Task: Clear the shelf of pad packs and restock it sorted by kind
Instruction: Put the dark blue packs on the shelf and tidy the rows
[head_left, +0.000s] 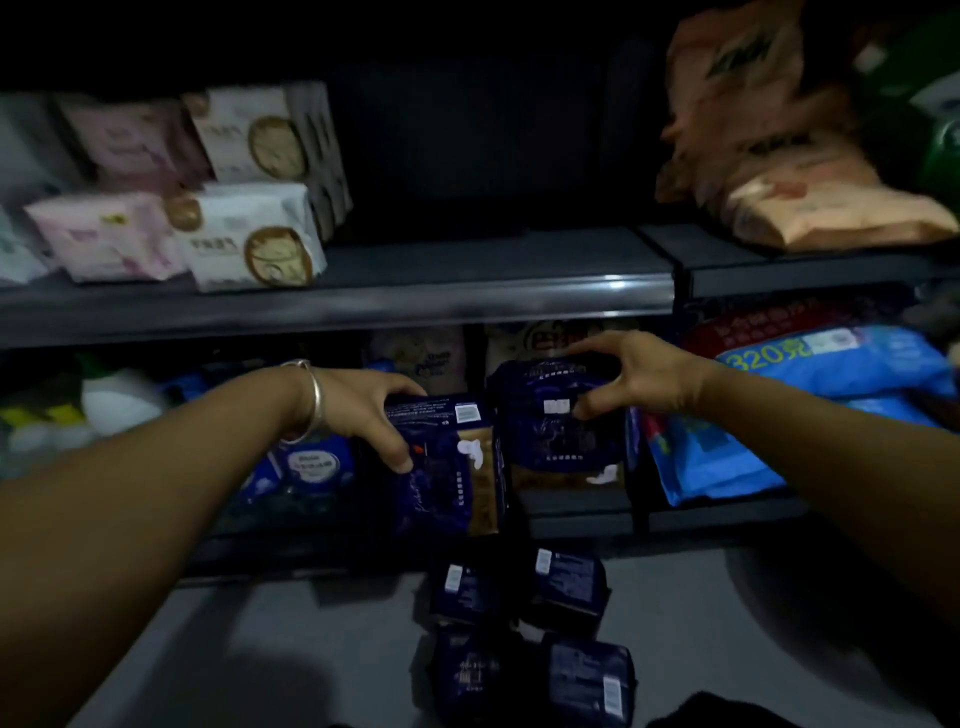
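**Two dark blue packs, one in each hand**

The left dark blue pad pack (447, 462) is standing tall, its long side going up and down, right in front of the lower shelf (576, 512). The left hand (363, 410) is gripping it from above — fingers curled over the top edge, thumb pressing on the front. The right dark blue pad pack (561, 415) is sitting just beside it, a little further back and higher, also upright. The right hand (639, 379) is gripping that one by its top right corner, fingers over the top and thumb on the front.

Each pack is lying straight ahead of its own hand, so no hand is having to cross over. The two packs are nearly touching in the middle.

Both arms are reaching forward and a bit inward, almost straight. A silver bangle (306, 400) is sitting on the left wrist.

The open spot on the upper shelf (467, 265) is lying up and away from both hands — I think that is where these packs are likely going, so both arms would have to lift.

Four more dark blue packs on the floor (530, 634) are waiting below the hands. White and pink packs (208, 208) are already lined up on the upper shelf's left side. Orange bags (789, 171) are sitting on the right, and a blue bag marked 320 (810, 374) is lying lower right.
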